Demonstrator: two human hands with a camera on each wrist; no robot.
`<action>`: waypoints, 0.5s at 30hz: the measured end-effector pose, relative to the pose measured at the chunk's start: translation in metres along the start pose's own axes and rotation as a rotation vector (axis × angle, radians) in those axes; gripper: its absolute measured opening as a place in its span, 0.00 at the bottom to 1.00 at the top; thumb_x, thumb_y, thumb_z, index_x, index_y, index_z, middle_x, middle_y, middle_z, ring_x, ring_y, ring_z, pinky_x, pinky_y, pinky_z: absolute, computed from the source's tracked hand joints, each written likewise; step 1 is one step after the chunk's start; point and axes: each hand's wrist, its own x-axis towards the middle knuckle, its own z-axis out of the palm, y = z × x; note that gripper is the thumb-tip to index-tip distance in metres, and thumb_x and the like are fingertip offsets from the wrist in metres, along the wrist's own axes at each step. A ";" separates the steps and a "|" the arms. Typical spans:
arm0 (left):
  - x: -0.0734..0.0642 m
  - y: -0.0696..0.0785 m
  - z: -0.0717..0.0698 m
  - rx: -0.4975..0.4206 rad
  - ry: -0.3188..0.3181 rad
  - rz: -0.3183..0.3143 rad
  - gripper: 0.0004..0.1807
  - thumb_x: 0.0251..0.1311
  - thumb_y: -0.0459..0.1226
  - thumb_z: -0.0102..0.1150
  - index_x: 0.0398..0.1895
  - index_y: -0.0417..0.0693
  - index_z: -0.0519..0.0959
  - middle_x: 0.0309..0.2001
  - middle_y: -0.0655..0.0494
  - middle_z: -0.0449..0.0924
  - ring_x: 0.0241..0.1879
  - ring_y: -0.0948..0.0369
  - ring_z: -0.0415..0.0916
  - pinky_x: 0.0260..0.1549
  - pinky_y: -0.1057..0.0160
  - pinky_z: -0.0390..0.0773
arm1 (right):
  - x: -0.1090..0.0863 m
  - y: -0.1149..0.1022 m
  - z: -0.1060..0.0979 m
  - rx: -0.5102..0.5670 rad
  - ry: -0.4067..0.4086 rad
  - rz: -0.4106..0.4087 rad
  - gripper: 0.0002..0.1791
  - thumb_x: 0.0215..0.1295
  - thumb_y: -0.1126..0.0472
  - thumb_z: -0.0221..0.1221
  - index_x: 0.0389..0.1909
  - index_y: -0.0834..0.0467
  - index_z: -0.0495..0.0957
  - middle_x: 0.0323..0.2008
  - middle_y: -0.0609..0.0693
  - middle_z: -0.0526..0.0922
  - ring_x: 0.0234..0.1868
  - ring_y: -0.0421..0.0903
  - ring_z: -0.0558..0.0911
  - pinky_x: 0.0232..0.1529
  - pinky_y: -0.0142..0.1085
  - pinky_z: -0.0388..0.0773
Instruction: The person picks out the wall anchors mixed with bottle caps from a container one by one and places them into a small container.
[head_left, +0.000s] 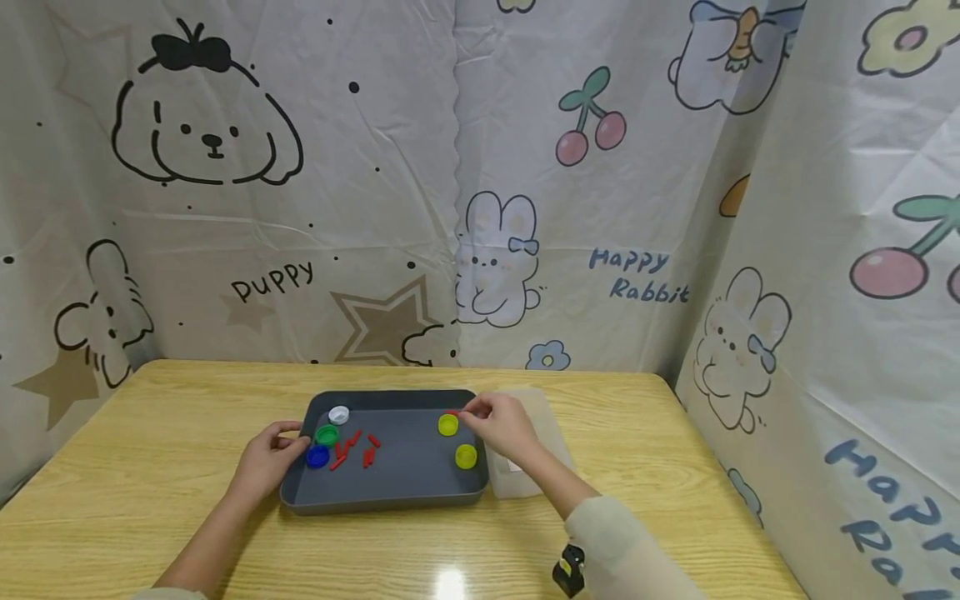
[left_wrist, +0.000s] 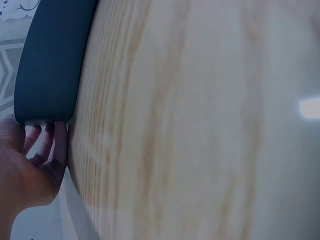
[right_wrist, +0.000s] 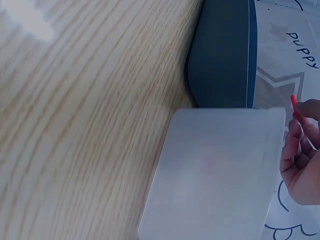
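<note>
My left hand (head_left: 268, 461) grips the left end of a dark grey tray (head_left: 412, 502), thumb at the rim; in the left wrist view its fingers (left_wrist: 60, 145) meet the tray's end. At the tray's right side, my right hand (head_left: 501, 427) pinches a small red stick (right_wrist: 294, 104) between thumb and fingertips, close by the upper yellow cap (head_left: 447, 425). A second yellow cap (head_left: 466, 457) lies nearer the front. On the left of the tray are a white cap (head_left: 339, 415), a green cap (head_left: 327, 435) and a blue cap (head_left: 317, 457), with several red sticks (head_left: 369, 457) beside them.
A translucent, whitish box (right_wrist: 220, 170) stands against the tray's right side, under my right forearm. Both rest on a wooden table (head_left: 187, 417). A printed curtain (head_left: 375, 208) hangs behind the table and along its right side.
</note>
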 end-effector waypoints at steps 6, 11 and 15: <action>0.000 0.000 0.000 0.002 0.007 0.008 0.28 0.63 0.46 0.53 0.59 0.35 0.68 0.46 0.35 0.76 0.44 0.50 0.74 0.34 0.67 0.71 | -0.001 0.006 -0.007 -0.002 0.032 0.009 0.05 0.58 0.58 0.62 0.29 0.56 0.82 0.20 0.45 0.75 0.20 0.39 0.68 0.20 0.27 0.63; 0.000 -0.001 0.001 0.003 0.016 0.013 0.27 0.63 0.46 0.54 0.58 0.35 0.69 0.45 0.36 0.77 0.42 0.52 0.75 0.33 0.66 0.71 | -0.002 0.014 -0.013 0.022 0.031 0.030 0.05 0.58 0.58 0.62 0.29 0.56 0.82 0.20 0.45 0.75 0.20 0.39 0.68 0.20 0.28 0.64; 0.000 -0.002 0.002 0.002 0.026 0.008 0.25 0.63 0.45 0.54 0.57 0.36 0.70 0.43 0.39 0.78 0.39 0.57 0.75 0.33 0.66 0.71 | -0.003 0.021 -0.019 0.023 0.037 0.053 0.04 0.57 0.59 0.62 0.29 0.56 0.82 0.19 0.45 0.76 0.19 0.38 0.68 0.19 0.28 0.63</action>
